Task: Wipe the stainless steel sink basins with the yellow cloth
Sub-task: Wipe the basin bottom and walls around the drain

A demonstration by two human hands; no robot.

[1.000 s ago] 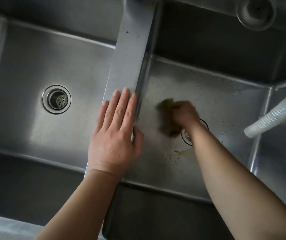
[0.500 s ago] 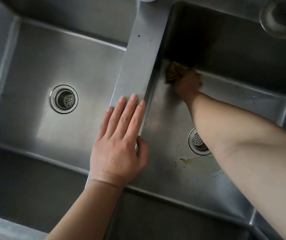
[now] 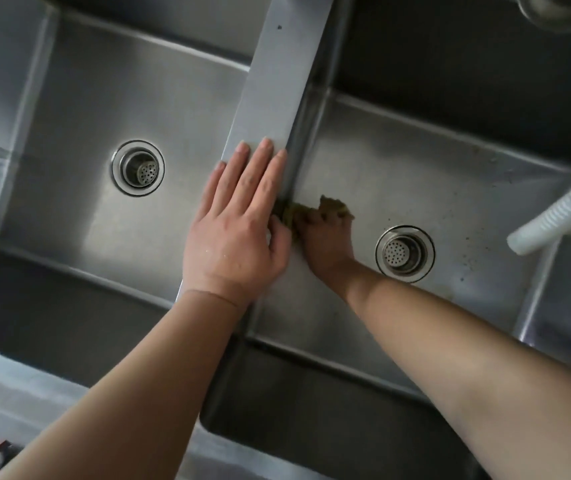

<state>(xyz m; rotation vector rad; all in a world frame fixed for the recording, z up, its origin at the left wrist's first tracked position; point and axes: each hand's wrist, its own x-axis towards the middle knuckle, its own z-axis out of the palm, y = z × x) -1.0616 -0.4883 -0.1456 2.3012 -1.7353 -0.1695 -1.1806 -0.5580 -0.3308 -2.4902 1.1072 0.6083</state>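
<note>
Down on the right basin floor, our right hand grips the crumpled yellow-olive cloth, fingers curled over it, pressing it against the steel right where the floor meets the divider wall. Cloth sits just left of the round perforated drain strainer of the right basin, not touching it. Our left hand lies flat on the brushed stainless steel divider strip between the basins, fingers straight and together, thumb hanging over the right edge next to the cloth. Holds nothing. Right stainless steel basin shows dark specks on the floor around and right of the strainer. Left stainless steel basin has its own round strainer mid-floor. White ribbed hose end pokes in from the right edge above the right basin. Round metal fitting at top right, partly cut off.
</note>
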